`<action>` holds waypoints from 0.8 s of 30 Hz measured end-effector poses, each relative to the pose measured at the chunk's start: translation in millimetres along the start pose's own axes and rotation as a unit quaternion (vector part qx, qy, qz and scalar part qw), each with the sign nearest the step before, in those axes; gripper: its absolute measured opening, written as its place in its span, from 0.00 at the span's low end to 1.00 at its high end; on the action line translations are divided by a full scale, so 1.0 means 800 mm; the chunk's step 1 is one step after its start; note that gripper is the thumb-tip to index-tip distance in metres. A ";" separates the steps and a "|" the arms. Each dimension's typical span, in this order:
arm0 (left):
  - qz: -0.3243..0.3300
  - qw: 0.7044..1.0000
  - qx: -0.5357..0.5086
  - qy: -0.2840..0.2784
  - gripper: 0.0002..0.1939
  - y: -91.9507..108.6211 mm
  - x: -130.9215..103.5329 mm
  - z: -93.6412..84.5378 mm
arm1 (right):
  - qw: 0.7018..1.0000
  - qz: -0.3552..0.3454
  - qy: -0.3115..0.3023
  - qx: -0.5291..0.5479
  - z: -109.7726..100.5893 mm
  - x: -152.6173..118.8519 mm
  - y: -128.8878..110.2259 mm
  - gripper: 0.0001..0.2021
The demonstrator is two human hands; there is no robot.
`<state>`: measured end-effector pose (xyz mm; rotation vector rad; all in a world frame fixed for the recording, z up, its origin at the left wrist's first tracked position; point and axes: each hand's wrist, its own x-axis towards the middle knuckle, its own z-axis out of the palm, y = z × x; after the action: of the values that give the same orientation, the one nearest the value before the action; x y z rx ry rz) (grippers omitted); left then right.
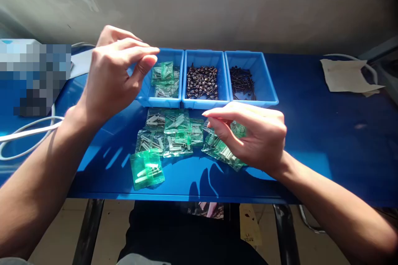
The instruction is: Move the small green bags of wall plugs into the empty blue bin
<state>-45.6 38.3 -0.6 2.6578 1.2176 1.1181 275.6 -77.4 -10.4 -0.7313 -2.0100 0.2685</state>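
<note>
My left hand [115, 72] hovers over the left blue bin [143, 98], fingers apart and holding nothing. That bin contains a few green plastic packets [164, 76] of white anchors. My right hand [253, 134] rests low on the blue table [326, 132], fingers closed on a green packet [220, 149] of white anchors. Several more green packets [169, 132] lie in a loose pile between my hands, and one packet [146, 169] lies apart near the front edge.
The middle blue bin [202, 80] holds dark round-headed screws; the right blue bin [248, 80] holds dark long screws. A white cable [25, 132] loops at the left edge, near a blurred device [34, 74]. A crumpled paper [348, 75] lies far right.
</note>
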 end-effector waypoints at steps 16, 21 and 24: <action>0.045 0.996 0.008 -0.072 0.33 0.015 -0.022 0.019 | 0.937 -0.247 -0.205 -0.140 0.015 -0.014 -0.012 0.20; 0.049 0.995 0.030 -0.085 0.31 0.024 -0.019 0.018 | 0.939 -0.278 -0.134 -0.150 0.023 -0.007 -0.016 0.12; 0.058 0.989 0.065 -0.119 0.30 0.025 -0.018 0.017 | 0.946 -0.282 -0.100 -0.125 0.022 -0.003 -0.013 0.10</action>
<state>-30.5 18.5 -13.9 2.8879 1.1427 0.7251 257.3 -85.5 -16.8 -0.2559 -2.3791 -0.2650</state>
